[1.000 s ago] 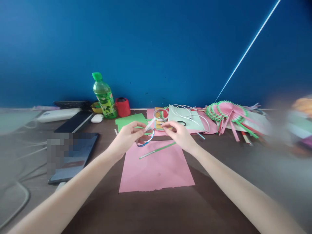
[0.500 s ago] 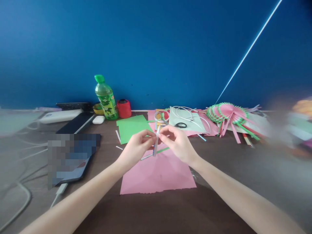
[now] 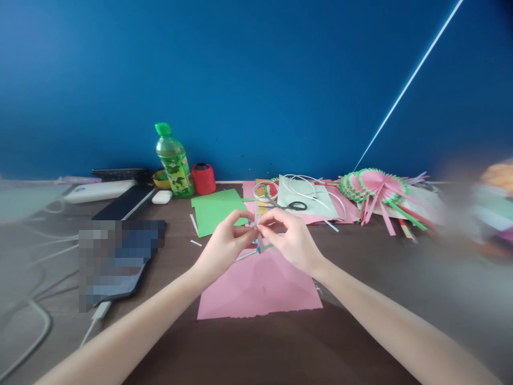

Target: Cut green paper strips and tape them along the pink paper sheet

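Between the fingertips of both hands is a narrow pale paper strip (image 3: pixel 260 244), held upright in the middle of the view. My left hand (image 3: pixel 230 235) pinches it from the left, thumb against forefinger. From the right, my right hand (image 3: pixel 292 235) pinches the same strip, with its fingertips nearly touching the left ones. Under the hands lies a pink paper sheet (image 3: pixel 260 289) with a ragged near edge. A thin pale strip (image 3: pixel 245 256) and a small blue item partly hidden by the fingers are just below.
A green sheet (image 3: pixel 218 211), scissors (image 3: pixel 297 205), white cable (image 3: pixel 290 179) and folded pink-green paper craft (image 3: pixel 374 187) lie behind the hands. Along the wall stand a green bottle (image 3: pixel 174 166) and a red roll (image 3: pixel 204 178). At left is a phone (image 3: pixel 128 267) with a cable.
Both hands keep their pinch and have shifted only slightly. The strip's tilt has changed, its lower end moving to the right. More of the scissors shows behind the right hand.
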`<state>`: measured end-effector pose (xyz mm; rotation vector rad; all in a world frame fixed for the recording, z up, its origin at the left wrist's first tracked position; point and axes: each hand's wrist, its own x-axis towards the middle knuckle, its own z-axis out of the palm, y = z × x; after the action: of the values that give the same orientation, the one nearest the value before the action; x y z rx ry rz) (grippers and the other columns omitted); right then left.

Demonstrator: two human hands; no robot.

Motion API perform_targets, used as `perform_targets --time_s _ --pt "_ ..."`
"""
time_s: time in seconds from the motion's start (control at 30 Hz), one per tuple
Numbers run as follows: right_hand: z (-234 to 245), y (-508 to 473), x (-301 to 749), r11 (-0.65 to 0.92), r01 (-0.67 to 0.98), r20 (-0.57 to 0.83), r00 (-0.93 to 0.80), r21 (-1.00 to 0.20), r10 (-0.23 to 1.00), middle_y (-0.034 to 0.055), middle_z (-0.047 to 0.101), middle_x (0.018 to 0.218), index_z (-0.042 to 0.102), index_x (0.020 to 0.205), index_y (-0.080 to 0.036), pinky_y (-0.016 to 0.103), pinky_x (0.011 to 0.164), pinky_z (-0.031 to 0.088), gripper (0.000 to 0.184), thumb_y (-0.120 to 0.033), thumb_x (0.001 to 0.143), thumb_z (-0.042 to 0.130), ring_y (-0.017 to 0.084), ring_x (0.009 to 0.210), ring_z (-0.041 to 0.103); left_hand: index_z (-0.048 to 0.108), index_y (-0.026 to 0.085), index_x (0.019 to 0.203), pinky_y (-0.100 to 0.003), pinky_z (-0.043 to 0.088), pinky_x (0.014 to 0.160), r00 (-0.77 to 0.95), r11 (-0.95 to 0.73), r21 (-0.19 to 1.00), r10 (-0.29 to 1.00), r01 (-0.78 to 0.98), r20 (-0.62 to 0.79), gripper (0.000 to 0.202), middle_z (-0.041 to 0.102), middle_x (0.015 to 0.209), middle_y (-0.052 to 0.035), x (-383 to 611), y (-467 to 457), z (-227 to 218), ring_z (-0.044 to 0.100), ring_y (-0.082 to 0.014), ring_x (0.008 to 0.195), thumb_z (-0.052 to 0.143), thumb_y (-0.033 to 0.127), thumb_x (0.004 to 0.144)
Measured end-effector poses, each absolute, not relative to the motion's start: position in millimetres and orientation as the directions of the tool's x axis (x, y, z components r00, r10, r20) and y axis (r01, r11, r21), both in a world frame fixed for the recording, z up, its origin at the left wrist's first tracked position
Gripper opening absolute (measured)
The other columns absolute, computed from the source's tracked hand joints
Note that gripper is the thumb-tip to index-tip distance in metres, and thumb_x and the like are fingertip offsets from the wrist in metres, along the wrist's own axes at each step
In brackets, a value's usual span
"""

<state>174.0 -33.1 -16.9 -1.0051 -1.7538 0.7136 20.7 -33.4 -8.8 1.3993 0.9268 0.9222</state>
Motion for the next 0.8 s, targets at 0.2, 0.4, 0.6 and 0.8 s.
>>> perform_targets --time_s 0.2,0.4,0.6,0.8 --pt "-21.0 -34.0 173.8 0.522 0.323 0.479 -0.207 -0.789 0.853 -0.0003 0.060 0.072 0.055 0.072 -0.020 0.029 0.068 0.049 0.008 -0.017 0.079 0.052 0.013 0.070 0.059 0.052 0.018 0.082 -0.031 0.053 0.072 0.308 -0.032 0.998 0.951 0.062 0.012 0.016 0.067 0.073 -0.0004 21.1 -32.4 -8.3 0.065 -0.0159 0.076 0.055 0.033 0.079" --pt "-22.0 -35.1 171.6 0.529 0.297 0.486 -0.210 -0.795 0.848 -0.0004 0.059 0.072 0.056 0.073 -0.020 0.028 0.067 0.050 0.008 -0.017 0.079 0.053 0.012 0.069 0.058 0.049 0.019 0.077 -0.030 0.051 0.072 0.265 -0.112 0.987 0.961 0.117 0.077 0.015 0.063 0.064 0.0028 20.6 -33.9 -13.5 0.062 -0.0126 0.066 0.051 0.034 0.081" --pt "-23.0 -35.5 170.8 0.516 0.293 0.474 -0.206 -0.805 0.856 0.0005 0.060 0.074 0.056 0.073 -0.020 0.031 0.069 0.051 0.007 -0.019 0.080 0.053 0.014 0.070 0.060 0.047 0.020 0.079 -0.030 0.050 0.068 0.263 -0.142 0.981 0.959 0.133 0.104 0.012 0.063 0.063 0.0025 20.1 -34.3 -15.0 0.061 -0.0130 0.063 0.049 0.031 0.082" --pt "-22.2 -35.0 171.3 0.417 0.219 0.386 -0.169 -0.882 0.907 0.0004 0.062 0.071 0.055 0.076 -0.019 0.031 0.067 0.053 0.005 -0.023 0.079 0.055 0.015 0.069 0.063 0.046 0.021 0.084 -0.024 0.039 0.051 0.299 -0.209 0.956 0.944 0.205 0.142 0.011 0.059 0.055 0.0038 18.8 -35.2 -13.7 0.056 -0.0122 0.055 0.049 0.032 0.082"
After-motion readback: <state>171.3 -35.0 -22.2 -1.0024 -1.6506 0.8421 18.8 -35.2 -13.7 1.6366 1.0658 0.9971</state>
